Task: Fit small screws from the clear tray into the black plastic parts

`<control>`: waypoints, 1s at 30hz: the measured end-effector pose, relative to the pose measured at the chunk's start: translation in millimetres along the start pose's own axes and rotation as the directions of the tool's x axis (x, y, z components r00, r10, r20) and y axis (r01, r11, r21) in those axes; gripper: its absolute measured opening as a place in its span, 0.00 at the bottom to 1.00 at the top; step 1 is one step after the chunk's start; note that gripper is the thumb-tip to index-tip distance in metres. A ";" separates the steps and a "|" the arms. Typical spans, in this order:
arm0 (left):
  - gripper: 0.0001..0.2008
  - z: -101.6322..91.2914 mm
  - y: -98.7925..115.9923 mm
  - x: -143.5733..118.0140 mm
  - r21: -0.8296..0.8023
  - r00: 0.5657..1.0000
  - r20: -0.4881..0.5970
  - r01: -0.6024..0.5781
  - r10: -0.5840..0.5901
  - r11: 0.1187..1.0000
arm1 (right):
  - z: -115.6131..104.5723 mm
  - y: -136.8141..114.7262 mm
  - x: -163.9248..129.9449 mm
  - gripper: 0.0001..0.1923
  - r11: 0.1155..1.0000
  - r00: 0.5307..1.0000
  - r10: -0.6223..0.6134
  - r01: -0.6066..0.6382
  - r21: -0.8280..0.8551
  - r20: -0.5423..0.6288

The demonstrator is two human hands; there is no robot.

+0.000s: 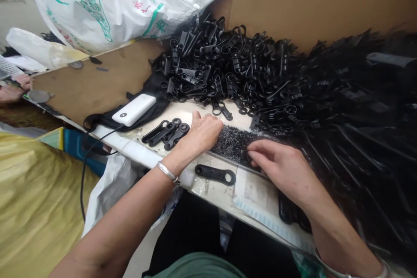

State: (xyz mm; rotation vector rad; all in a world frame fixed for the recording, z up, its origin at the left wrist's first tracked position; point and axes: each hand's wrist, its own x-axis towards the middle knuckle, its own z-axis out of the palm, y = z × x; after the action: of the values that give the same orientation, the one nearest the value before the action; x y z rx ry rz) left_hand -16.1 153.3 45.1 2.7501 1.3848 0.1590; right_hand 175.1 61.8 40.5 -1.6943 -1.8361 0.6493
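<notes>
Resting on a black bristled strip (233, 142), the left hand (203, 132) lies loosely curled at its near end; the right hand (283, 167) presses flat, fingers spread, on the far end. A single black plastic piece (215, 174) lies below the left hand, near the surface (257, 193) edge; a wrist nudge could tip it off.

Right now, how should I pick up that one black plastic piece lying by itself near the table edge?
Pinch the lone flat black plastic strap at its narrow middle, coming straight down from above. It lies flat and apart from the others, with wider ends, beside the left hand.
</notes>
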 end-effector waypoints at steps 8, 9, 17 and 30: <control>0.10 -0.7 2.9 -6.0 -0.079 0.999 -0.017 -0.032 0.030 0.996 | -5.2 1.1 -8.0 0.11 0.881 0.972 0.233 -0.221 0.419 0.022; 0.10 -2.0 5.6 -7.6 -0.094 0.999 -0.020 -0.039 0.037 0.995 | -5.1 1.4 -8.5 0.11 0.847 0.970 0.239 -0.230 0.479 0.043; 0.08 -8.9 27.8 -26.9 -0.446 0.991 -0.096 -0.130 0.098 0.886 | -3.8 4.1 -11.7 0.17 0.514 0.930 0.281 -0.355 0.781 0.238; 0.10 -4.7 19.6 -21.2 -0.083 0.996 0.071 -0.051 0.057 0.995 | 4.6 8.0 -18.0 0.15 0.741 0.961 0.263 -0.261 0.619 0.089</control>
State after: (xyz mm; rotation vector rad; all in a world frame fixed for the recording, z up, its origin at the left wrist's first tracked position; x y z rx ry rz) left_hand -13.5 124.6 50.3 2.7002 1.2580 0.1130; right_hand 178.8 44.6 30.4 -1.4774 -1.1665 1.2191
